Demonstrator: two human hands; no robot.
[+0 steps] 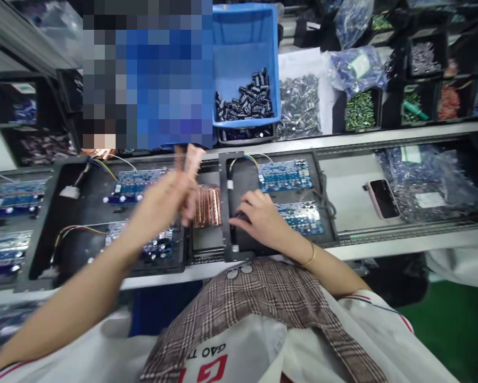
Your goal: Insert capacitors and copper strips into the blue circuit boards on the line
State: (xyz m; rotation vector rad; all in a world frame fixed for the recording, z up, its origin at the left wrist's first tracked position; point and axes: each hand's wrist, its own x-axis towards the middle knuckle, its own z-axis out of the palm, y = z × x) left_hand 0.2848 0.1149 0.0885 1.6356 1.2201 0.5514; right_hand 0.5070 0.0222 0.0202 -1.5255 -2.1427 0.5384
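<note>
My left hand [165, 199], smeared by motion, is over the right side of the left black tray [83, 210]. A flat copper-coloured strip [194, 160] sticks up from its fingers. Just right of this hand stand several copper-coloured strips [207, 206], packed side by side between the trays. My right hand [261, 219] is bent over the left part of the right black tray [249, 247]. Its thumb and fingers close around a small dark spot I cannot make out. Beside it lie an upper blue circuit board [286, 175] and a lower circuit board [303, 218], partly covered by the hand.
A blue bin [247, 58] of black capacitors stands behind the rail. To its right are loose parts on paper [298, 101] and black boxes of components [361, 111]. A phone [384, 199] and bagged parts [426, 186] lie at right. A pixelated patch hides the upper left.
</note>
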